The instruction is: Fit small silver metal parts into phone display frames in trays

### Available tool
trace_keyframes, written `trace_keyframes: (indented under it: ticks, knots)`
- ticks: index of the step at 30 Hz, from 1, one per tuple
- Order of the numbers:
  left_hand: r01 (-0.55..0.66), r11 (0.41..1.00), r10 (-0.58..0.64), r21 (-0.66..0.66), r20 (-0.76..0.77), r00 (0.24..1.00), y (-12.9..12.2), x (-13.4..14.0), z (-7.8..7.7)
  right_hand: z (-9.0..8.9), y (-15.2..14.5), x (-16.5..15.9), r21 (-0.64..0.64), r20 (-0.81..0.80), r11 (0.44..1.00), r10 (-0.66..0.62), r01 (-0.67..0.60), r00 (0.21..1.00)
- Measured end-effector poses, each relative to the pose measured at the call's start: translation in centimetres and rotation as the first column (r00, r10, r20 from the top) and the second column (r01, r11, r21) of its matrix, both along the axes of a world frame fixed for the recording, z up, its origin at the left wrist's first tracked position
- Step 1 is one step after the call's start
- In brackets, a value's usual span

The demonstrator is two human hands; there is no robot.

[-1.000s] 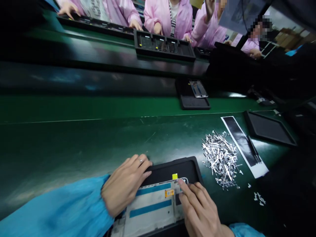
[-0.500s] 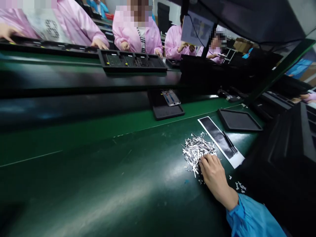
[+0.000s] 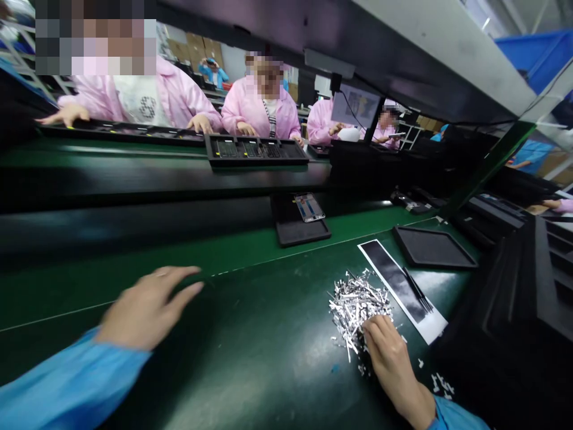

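Note:
My left hand [image 3: 150, 307] is in the air over the green bench [image 3: 250, 334] at the left, thumb and forefinger apart, holding nothing. On the right, my right hand [image 3: 390, 355] rests at the near edge of a heap of small white and dark strips [image 3: 353, 304]. Its fingers are bent and pressed together; whatever is between the fingertips is hidden. Just beyond lies a long black sheet with white borders [image 3: 385, 269], with thin dark tools like tweezers [image 3: 417, 289] on it. A few loose white bits [image 3: 441, 385] lie right of my right wrist.
A black tray [image 3: 304, 234] holds a phone frame [image 3: 310, 208]. Another black tray [image 3: 434, 248] stands at the right, beside dark stacked trays [image 3: 505, 298]. Across the line, co-workers in pink sit behind compartmented trays [image 3: 257, 160]. A shelf [image 3: 403, 54] hangs overhead.
My left hand has come into view from the left. My right hand stays at the heap, fingers still together. The view has tilted upward, so the bench sits lower.

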State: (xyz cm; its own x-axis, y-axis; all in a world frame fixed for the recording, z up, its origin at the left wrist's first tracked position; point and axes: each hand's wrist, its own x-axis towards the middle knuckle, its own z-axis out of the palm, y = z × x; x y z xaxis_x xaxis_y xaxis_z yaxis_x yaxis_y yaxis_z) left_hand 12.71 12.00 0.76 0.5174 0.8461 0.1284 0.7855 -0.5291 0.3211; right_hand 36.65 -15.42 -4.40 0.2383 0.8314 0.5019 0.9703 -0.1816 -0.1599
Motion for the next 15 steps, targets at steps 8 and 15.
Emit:
trace_keyframes:
  ticks: [8, 15]
  knots:
    - [-0.001, 0.996, -0.005, -0.088, -0.066, 0.998, 1.6, 15.2, -1.8, -1.2, 0.2, 0.8, 0.068, 0.088, 0.992, 0.100, -0.107, 0.991]
    - [-0.279, 0.959, 0.276, -0.059, -0.044, 0.960, 3.5, 15.3, -2.7, -2.0, 0.4, 0.9, 0.101, 0.157, 0.989, 0.091, -0.108, 0.983]
